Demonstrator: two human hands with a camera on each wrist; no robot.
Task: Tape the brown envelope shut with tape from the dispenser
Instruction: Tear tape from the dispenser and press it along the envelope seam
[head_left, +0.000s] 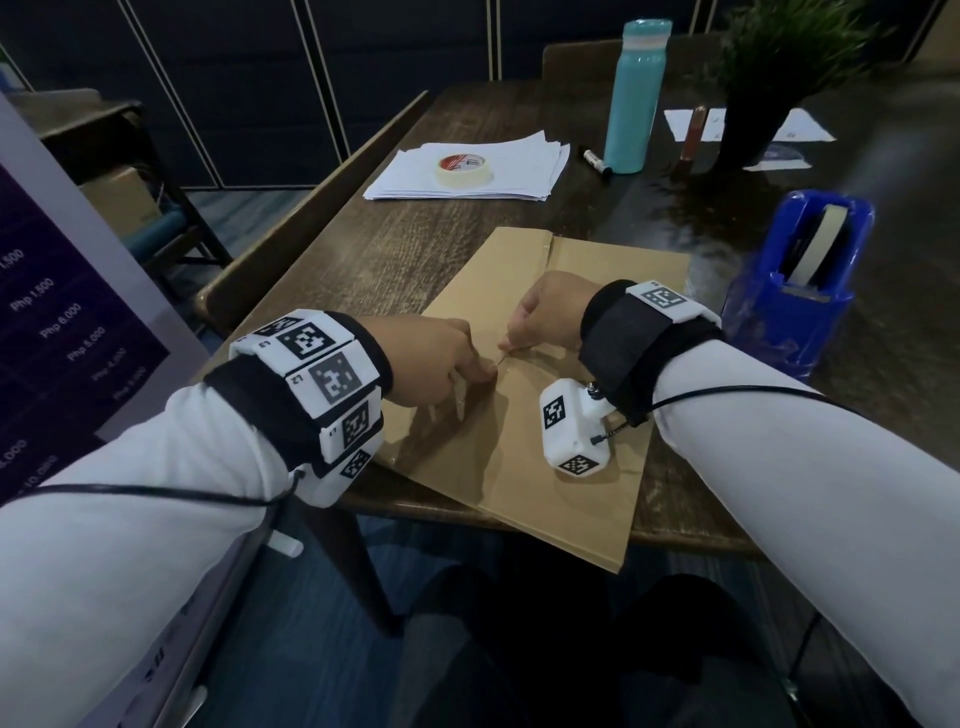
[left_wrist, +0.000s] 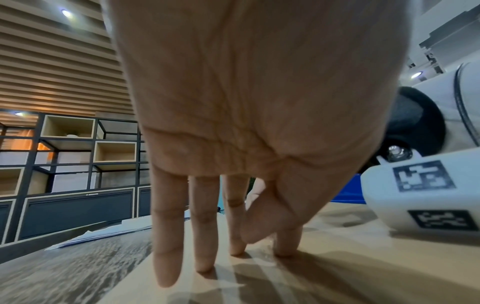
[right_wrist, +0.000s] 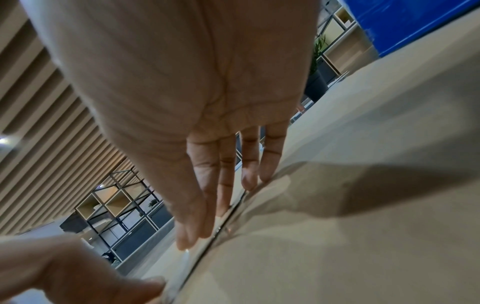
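Observation:
The brown envelope (head_left: 493, 467) lies flat on the dark wooden table (head_left: 374, 270), its near corner past the front edge. Both hands meet over its middle. My left hand (head_left: 480, 369) points its fingers down onto the paper, and thumb and index finger pinch one end of a clear tape strip (left_wrist: 270, 241). My right hand (head_left: 506, 344) holds its fingers (right_wrist: 187, 236) straight and presses the strip (right_wrist: 226, 226) down along the flap seam. The blue tape dispenser (head_left: 800, 291) stands to the right, apart from both hands.
At the back lie a stack of white paper (head_left: 519, 171) with a masking tape roll (head_left: 464, 167) on it, a black marker (head_left: 596, 162), a teal bottle (head_left: 636, 98) and a potted plant (head_left: 753, 119). A chair (head_left: 291, 244) stands along the table's left edge.

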